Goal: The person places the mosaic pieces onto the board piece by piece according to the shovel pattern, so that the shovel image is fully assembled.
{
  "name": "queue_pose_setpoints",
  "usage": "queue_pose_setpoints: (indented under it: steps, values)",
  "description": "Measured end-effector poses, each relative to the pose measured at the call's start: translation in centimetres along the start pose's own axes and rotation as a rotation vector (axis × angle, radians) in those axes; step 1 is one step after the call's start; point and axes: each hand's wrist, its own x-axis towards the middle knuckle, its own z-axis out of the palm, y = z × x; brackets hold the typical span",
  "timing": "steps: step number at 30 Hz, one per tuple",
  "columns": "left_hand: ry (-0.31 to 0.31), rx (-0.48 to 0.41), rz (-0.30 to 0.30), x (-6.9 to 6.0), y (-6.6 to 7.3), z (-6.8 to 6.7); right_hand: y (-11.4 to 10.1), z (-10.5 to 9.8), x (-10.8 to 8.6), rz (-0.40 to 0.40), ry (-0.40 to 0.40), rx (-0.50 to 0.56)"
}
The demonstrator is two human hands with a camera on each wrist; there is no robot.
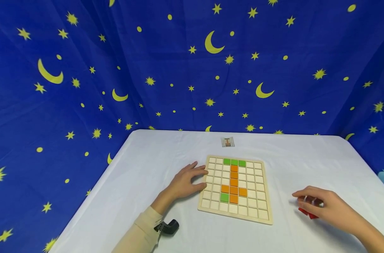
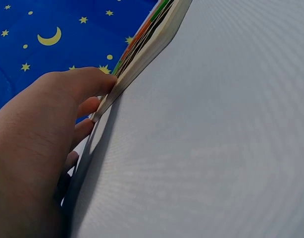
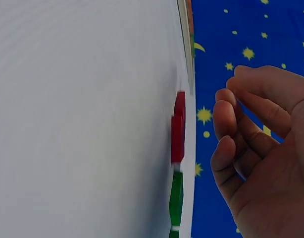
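A square wooden grid board lies on the table, with green tiles along its top row and orange tiles running down its middle columns. One more green tile sits lower left among the orange ones. My left hand touches the board's left edge with thumb and fingertips, fingers extended. Over at the right, my right hand hovers above red tiles, its fingers loosely bent and nothing visible in them. From the right wrist, red tiles and a green tile show on the cloth below that hand.
A small pattern card lies behind the board. White cloth covers the table. A blue curtain with moons and stars hangs at the back and sides. A black wrist device sits by the left sleeve.
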Motion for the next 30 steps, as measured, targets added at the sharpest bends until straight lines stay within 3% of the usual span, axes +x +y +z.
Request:
queue_pose_setpoints:
  steps: [14,30]
  values:
    - [0.005,0.0,0.003,-0.3,-0.1,-0.1,1.7,-0.5,-1.3,0.147,0.006,-0.103]
    - [-0.007,0.0,-0.007,0.0,0.1,-0.1,4.8,-2.1,-2.8,0.316,-0.091,-0.213]
